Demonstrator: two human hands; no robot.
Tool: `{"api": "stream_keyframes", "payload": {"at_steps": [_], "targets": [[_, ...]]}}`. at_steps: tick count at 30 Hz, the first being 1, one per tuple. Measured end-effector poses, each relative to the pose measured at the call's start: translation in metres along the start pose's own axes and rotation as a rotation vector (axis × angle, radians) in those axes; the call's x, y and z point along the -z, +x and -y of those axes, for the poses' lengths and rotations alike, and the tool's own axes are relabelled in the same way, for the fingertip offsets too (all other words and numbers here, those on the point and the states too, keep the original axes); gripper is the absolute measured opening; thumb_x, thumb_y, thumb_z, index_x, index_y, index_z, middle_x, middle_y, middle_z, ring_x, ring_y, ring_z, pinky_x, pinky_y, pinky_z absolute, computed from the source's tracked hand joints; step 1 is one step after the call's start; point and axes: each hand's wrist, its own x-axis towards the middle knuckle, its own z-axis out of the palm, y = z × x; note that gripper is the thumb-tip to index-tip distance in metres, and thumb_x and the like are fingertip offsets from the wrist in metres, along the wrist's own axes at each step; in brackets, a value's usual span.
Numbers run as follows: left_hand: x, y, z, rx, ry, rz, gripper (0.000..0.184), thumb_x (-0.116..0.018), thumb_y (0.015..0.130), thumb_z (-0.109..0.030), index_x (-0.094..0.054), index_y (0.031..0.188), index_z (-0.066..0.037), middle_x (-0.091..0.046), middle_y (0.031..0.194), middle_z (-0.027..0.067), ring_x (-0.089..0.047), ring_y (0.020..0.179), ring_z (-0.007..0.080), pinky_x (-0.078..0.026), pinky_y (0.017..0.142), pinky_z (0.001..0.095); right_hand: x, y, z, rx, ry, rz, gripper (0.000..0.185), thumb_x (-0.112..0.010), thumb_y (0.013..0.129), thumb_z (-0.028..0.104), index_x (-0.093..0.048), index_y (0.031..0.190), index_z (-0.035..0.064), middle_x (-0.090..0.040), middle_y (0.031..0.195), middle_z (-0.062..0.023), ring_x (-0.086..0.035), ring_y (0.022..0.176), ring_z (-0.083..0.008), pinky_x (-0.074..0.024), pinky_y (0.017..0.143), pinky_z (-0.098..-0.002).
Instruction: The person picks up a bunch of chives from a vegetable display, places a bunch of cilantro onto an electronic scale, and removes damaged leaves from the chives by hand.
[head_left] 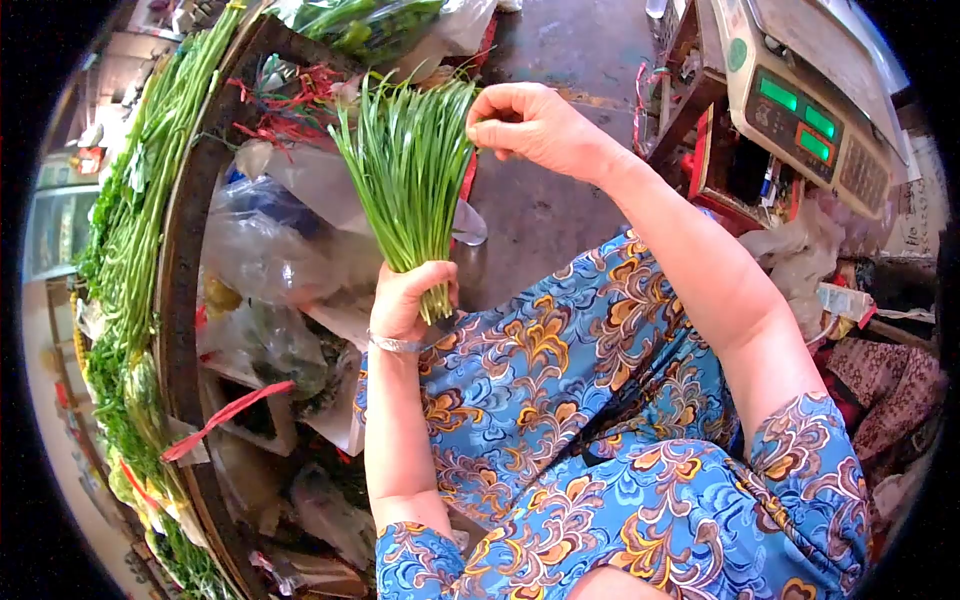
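Note:
A bunch of long green garlic chives (408,175) stands fanned out above my left hand (408,298). The fingers of that hand are wrapped round the pale stem ends, with a bracelet at the wrist. At the upper right edge of the leaves is my right hand (522,122), its thumb and fingertips pinched together. Whatever the pinch holds, if anything, is too small to make out.
To the left, a wooden ledge (180,250) borders piled green vegetables (145,220). Plastic bags (265,250) and red ties (285,100) lie beside it. A digital scale (810,110) stands upper right above a red-edged drawer (735,165).

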Motion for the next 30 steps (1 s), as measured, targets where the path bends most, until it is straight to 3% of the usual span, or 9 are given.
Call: {"api": "stream_keyframes", "payload": {"at_steps": [5,10,17,21,24,30], "targets": [[0.002,0.001,0.001,0.025,-0.054,0.012,0.027,-0.071,0.072,-0.004,-0.059,0.096,0.001,-0.062,0.071,0.0072,-0.060,0.052,0.0197,-0.051,0.048,0.0312,0.004,0.003,-0.003,-0.055,0.002,-0.046,0.013,-0.063,0.090,0.018,-0.064,0.093,0.0060,-0.060,0.081,0.0034,-0.054,0.071,-0.0040,-0.0432,0.062,-0.0204],[0.002,0.000,0.000,0.034,-0.084,0.007,0.027,-0.071,0.072,-0.003,-0.059,0.096,0.001,-0.061,0.072,0.0072,-0.060,0.053,0.0199,-0.051,0.048,0.0317,0.004,0.006,-0.004,-0.089,0.460,0.005,0.008,-0.062,0.090,0.015,-0.064,0.094,0.0087,-0.069,0.094,-0.0065,-0.062,0.075,-0.0081,-0.0472,0.062,-0.0211],[0.005,0.000,0.002,0.003,-0.043,0.016,0.030,-0.069,0.073,-0.006,-0.059,0.100,-0.001,-0.062,0.070,0.0077,-0.059,0.052,0.0189,-0.050,0.048,0.0306,0.008,0.006,-0.006,-0.187,0.629,-0.022,0.008,-0.062,0.089,0.013,-0.063,0.096,0.0092,-0.069,0.091,-0.0060,-0.063,0.071,-0.0092,-0.0469,0.057,-0.0200],[0.001,-0.002,-0.003,-0.022,-0.078,-0.005,0.028,-0.070,0.073,-0.002,-0.059,0.099,0.001,-0.062,0.072,0.0076,-0.060,0.053,0.0187,-0.051,0.049,0.0307,0.003,0.006,-0.006,-0.154,0.413,-0.035,0.013,-0.062,0.090,0.013,-0.065,0.101,0.0084,-0.065,0.084,0.0009,-0.060,0.072,-0.0063,-0.0453,0.061,-0.0195],[0.002,-0.003,-0.004,-0.044,-0.064,-0.030,0.028,-0.070,0.073,-0.002,-0.060,0.098,0.001,-0.062,0.072,0.0078,-0.060,0.054,0.0183,-0.051,0.049,0.0302,-0.002,0.004,-0.006,-0.006,-0.029,-0.040,0.016,-0.061,0.091,0.014,-0.067,0.103,0.0068,-0.059,0.081,0.0053,-0.053,0.071,-0.0034,-0.0429,0.064,-0.0201],[0.003,-0.004,-0.005,-0.058,-0.055,-0.045,0.028,-0.070,0.072,-0.002,-0.060,0.098,0.001,-0.062,0.073,0.0081,-0.060,0.054,0.0184,-0.050,0.049,0.0298,-0.004,0.006,-0.014,0.092,-0.199,-0.075,0.012,-0.060,0.090,0.010,-0.066,0.099,0.0035,-0.058,0.080,0.0033,-0.052,0.074,-0.0057,-0.0449,0.068,-0.0224]]}}
